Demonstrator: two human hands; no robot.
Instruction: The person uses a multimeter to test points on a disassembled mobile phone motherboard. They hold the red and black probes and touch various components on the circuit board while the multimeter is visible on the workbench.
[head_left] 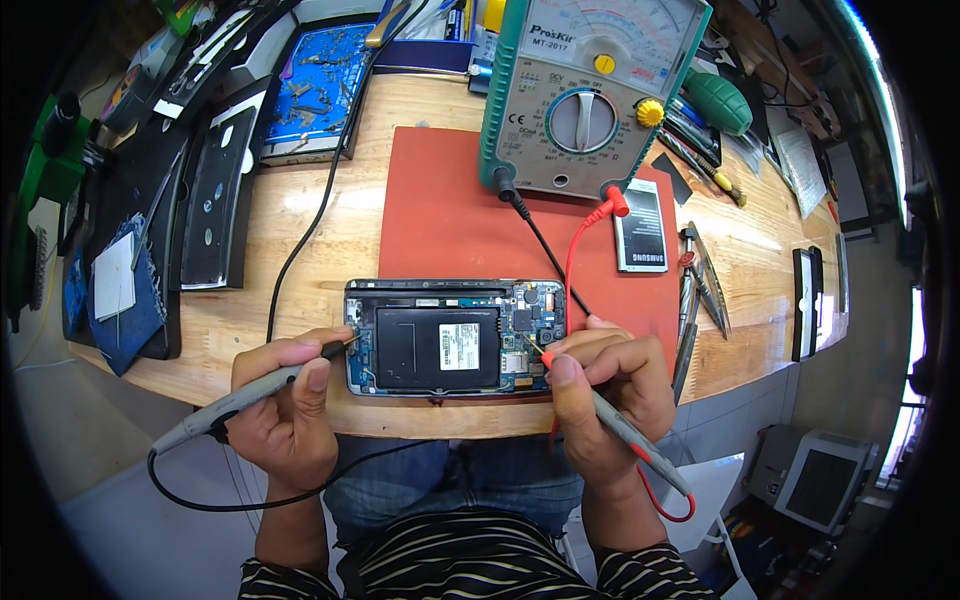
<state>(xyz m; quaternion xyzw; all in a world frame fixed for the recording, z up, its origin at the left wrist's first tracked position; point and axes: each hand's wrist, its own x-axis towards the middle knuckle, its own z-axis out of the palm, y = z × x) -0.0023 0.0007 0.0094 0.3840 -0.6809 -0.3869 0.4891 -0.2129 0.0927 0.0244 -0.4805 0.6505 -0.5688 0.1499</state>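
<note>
An opened smartphone [420, 345] lies at the table's front edge, partly on an orange-red mat, its circuit board and black battery bay showing. My left hand [290, 400] is closed around a grey test probe with a black lead [215, 410]; its tip meets the board's left end. In my right hand [610, 375] is a grey test probe with a red collar [640, 445], its tip at the right part of the board. Whether the tips press on contacts is too small to tell. Behind the phone stands an analog multimeter [545, 120] with black and red leads plugged in.
A loose phone battery [641, 235] lies on the mat [430, 200], right of the meter. Tweezers [710, 290] and other slim tools lie beside it. A green rubber air blower [720, 103] sits at the back right. Dark trays [215, 200] and a blue parts box [315, 85] fill the left.
</note>
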